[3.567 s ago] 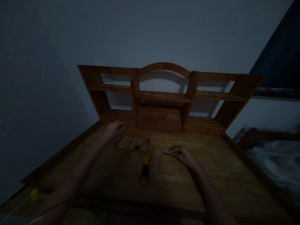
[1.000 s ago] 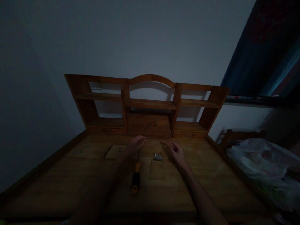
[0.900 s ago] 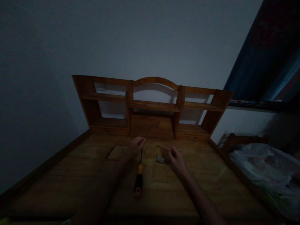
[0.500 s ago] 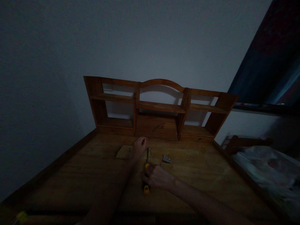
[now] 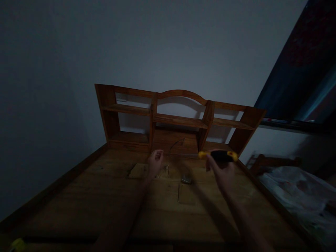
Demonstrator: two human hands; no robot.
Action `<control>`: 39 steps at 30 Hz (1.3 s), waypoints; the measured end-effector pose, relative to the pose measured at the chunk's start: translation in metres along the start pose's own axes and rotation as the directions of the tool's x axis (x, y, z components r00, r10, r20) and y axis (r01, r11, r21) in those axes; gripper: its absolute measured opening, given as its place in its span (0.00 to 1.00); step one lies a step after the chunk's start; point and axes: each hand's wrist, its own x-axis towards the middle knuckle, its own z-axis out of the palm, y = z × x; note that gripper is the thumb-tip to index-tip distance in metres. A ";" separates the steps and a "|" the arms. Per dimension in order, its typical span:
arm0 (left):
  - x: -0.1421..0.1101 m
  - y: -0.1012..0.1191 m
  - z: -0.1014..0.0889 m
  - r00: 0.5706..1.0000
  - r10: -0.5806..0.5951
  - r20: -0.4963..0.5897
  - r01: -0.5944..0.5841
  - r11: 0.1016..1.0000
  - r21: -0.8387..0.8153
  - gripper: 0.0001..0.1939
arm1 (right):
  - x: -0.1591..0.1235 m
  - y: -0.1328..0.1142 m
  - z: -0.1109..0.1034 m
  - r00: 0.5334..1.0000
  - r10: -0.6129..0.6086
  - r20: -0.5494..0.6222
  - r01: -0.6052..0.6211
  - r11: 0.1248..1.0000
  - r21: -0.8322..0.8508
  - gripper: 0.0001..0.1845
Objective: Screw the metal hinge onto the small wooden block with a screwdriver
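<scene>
My right hand (image 5: 224,173) is raised over the right part of the wooden desktop (image 5: 126,206). It grips a screwdriver (image 5: 220,156) with a yellow and black handle, held level, its thin shaft pointing left. Over the desk's back middle, my left hand (image 5: 155,163) has its fingers curled together; whatever may be between them is too dark and small to make out. Between the hands, a small metallic piece (image 5: 186,179) lies on the wood. Pale, rough-edged patches (image 5: 139,170) mark the surface beside my left hand.
A wooden shelf unit (image 5: 181,120) with several compartments stands along the desk's back edge, against the wall. Raised rims run down both sides. Something yellow (image 5: 18,244) sits at the lower left. Whitish plastic (image 5: 294,189) lies beyond the right rim.
My right hand has lifted the screwdriver from the middle of the desktop and moved it up and right, turning it from pointing away to pointing left. My left hand has barely moved.
</scene>
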 end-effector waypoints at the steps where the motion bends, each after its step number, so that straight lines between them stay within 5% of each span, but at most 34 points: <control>1: -0.006 0.004 0.007 0.988 0.005 0.157 0.002 0.999 -0.045 0.11 | 0.019 -0.007 -0.008 0.998 0.009 -0.067 -0.008 1.000 0.016 0.14; 4: -0.030 0.014 0.024 0.799 0.071 0.597 -0.039 0.997 -0.066 0.21 | 0.077 -0.026 -0.025 1.000 -0.006 -0.012 0.006 1.000 -0.009 0.17; 7: -0.049 0.022 0.032 0.683 0.115 0.721 -0.174 0.985 0.008 0.30 | 0.115 -0.033 -0.030 0.972 0.009 0.234 0.019 0.993 -0.117 0.22; 12: -0.059 0.031 0.035 0.676 0.135 0.724 -0.300 0.948 0.103 0.25 | 0.115 -0.024 -0.016 0.901 -0.025 0.433 0.211 0.898 -0.386 0.23; 20: -0.056 0.043 0.039 0.655 0.112 0.747 -0.342 0.926 0.162 0.16 | 0.092 0.009 -0.006 0.780 0.025 0.625 0.219 0.925 -0.311 0.22; 27: -0.053 0.054 0.040 0.612 0.165 0.774 -0.414 0.900 0.136 0.16 | 0.099 0.024 -0.020 0.796 0.025 0.605 0.257 0.890 -0.375 0.22; 39: -0.057 0.056 0.036 0.676 0.109 0.729 -0.387 0.894 0.225 0.20 | 0.101 0.023 -0.012 0.776 -0.027 0.630 0.352 0.847 -0.398 0.23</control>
